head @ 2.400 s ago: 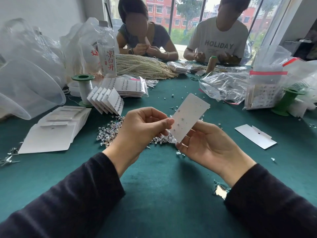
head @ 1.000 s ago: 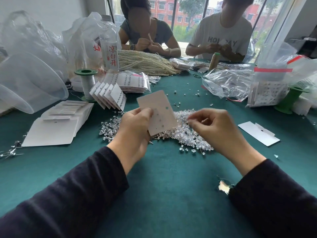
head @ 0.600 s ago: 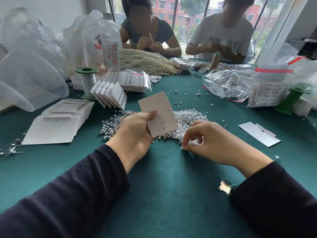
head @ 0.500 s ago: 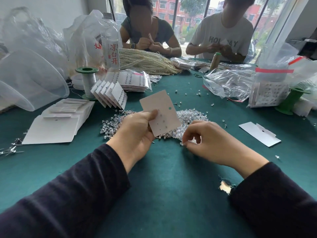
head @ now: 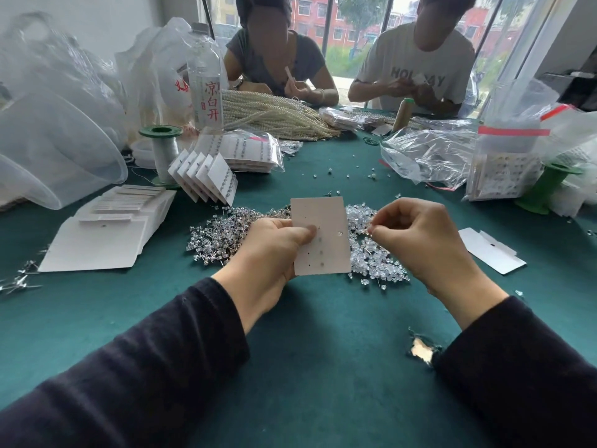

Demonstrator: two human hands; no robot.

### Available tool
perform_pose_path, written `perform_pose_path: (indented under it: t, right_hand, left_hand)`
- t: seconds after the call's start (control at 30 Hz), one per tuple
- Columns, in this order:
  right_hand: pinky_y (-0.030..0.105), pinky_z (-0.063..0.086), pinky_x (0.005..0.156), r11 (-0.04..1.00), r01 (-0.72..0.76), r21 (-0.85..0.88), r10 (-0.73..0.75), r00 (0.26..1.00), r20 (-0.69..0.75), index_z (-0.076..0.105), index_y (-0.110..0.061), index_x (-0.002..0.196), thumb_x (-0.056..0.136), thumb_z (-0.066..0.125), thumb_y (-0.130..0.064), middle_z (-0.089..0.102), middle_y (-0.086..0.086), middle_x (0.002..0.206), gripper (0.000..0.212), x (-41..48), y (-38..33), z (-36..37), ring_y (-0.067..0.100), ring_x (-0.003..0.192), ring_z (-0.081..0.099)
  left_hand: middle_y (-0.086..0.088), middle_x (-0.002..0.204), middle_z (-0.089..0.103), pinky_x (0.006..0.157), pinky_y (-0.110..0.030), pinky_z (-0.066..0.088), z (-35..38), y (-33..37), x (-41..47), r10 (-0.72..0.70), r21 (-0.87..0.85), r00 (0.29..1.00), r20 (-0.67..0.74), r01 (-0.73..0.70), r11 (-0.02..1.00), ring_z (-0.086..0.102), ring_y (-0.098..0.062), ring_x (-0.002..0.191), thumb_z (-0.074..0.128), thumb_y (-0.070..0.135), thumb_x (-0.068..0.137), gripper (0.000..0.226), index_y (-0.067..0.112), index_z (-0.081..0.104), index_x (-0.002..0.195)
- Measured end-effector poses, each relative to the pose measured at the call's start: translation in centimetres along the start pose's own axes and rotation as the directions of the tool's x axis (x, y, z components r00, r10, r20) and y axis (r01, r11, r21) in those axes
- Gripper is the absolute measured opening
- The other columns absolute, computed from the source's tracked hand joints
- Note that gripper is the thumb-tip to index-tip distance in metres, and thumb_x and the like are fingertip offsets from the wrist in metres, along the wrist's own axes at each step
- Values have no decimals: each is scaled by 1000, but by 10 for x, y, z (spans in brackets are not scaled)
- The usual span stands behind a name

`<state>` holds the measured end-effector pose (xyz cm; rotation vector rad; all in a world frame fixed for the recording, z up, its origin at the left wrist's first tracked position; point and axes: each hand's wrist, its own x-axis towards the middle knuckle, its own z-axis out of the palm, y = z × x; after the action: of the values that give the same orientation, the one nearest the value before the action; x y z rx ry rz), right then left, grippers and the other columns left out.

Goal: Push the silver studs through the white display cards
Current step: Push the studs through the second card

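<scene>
L hand (head: 268, 253) pinches the white rectangular display card (head: 319, 236) upright, thumb on its face, above the heap of small silver studs (head: 219, 234) at mid green felt desk (head: 323, 367). R hand (head: 416, 234), fingers curled, thumb & forefinger nip a single silver stud (head: 372, 234) just beside card's right edge.

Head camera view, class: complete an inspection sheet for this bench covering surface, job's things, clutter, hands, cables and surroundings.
Surface: green felt table, torn patch near the right sleeve.
Job's things: white paper display card, partly studded; heap of small silver studs behind it; stack of blank white cards at left.
Clutter: clear plastic bags, clear plastic water bottle, green thread spools, cream pearl strands.
Hands: left hand pinches the card; right hand pinches one stud.
Cables: nothing seen.
Surroundings: two seated people opposite, window behind.
</scene>
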<state>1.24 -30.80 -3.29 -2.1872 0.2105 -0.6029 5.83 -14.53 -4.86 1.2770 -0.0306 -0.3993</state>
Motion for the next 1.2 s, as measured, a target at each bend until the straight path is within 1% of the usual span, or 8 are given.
perform_pose_path:
  t: [0.13, 0.3, 0.4, 0.53, 0.77, 0.97, 1.07, 1.2]
  right_hand:
    - [25, 44, 58, 1000, 3, 23, -3, 1000, 0, 65, -14, 66, 69, 66, -4, 65, 2, 65, 11, -2, -4, 2, 13, 57, 55]
    - [27, 46, 60, 996, 91, -25, -90, 996, 19, 64, -20, 67, 72, 65, -7, 64, -5, 63, 14, -8, -10, 7, 12, 57, 56]
    - [23, 44, 61, 966, 253, -47, -251, 967, 31, 63, -19, 74, 79, 65, -10, 61, -8, 66, 10, -13, -15, 12, 11, 59, 54]
    - [9, 36, 61, 904, 419, -86, -417, 908, 32, 60, -14, 76, 79, 64, -6, 53, -10, 70, 9, -21, -18, 24, 5, 61, 48]
    - [6, 33, 61, 882, 422, -210, -417, 906, 69, 61, -14, 73, 77, 64, -9, 48, -10, 69, 8, -23, -13, 35, 0, 60, 45]
    - [9, 32, 60, 882, 405, -242, -399, 914, 79, 60, -12, 72, 78, 63, -9, 46, -9, 69, 7, -24, -13, 38, 4, 60, 43]
    - [13, 28, 59, 876, 411, -252, -410, 910, 59, 60, -10, 72, 78, 63, -8, 47, -7, 69, 7, -25, -14, 39, 8, 61, 42]
    - [11, 32, 59, 886, 398, -236, -402, 915, 33, 61, -10, 71, 76, 64, -7, 48, -7, 68, 7, -25, -15, 40, 8, 60, 43]
  left_hand:
    - [-12, 80, 65, 76, -41, 53, 3, -1, -2, -2, 60, 1000, -4, 2, 998, 62, -22, 71, 54, -1, 87, 11, 4, 60, 79]
    - [-8, 75, 65, 77, -37, 52, 5, -5, -3, 47, 140, 999, -11, -45, 989, 61, -21, 69, 55, 1, 88, 16, 9, 60, 75]
    - [-6, 70, 65, 73, -35, 54, 6, -8, -4, 86, 171, 996, -37, -78, 982, 61, -19, 64, 57, 1, 86, 19, 11, 61, 70]
    - [1, 59, 66, 54, -23, 52, 7, -10, -6, 145, 196, 988, -60, -131, 972, 61, -11, 53, 59, 0, 84, 22, 12, 63, 65]
    - [-2, 61, 64, 60, -26, 49, 10, -12, -7, 229, 316, 968, -107, -185, 930, 58, -17, 58, 58, 0, 80, 28, 13, 64, 57]
    - [-12, 72, 70, 70, -42, 55, 10, -13, -9, 247, 385, 964, -94, -194, 902, 63, -23, 67, 58, 15, 68, 13, 10, 69, 63]
    - [-14, 74, 72, 64, -37, 55, 11, -13, -11, 278, 416, 955, -108, -210, 885, 63, -22, 64, 52, 23, 58, 28, 6, 71, 69]
    - [-13, 75, 72, 61, -33, 55, 11, -13, -10, 295, 442, 950, -102, -222, 869, 62, -21, 62, 51, 22, 60, 30, 5, 71, 73]
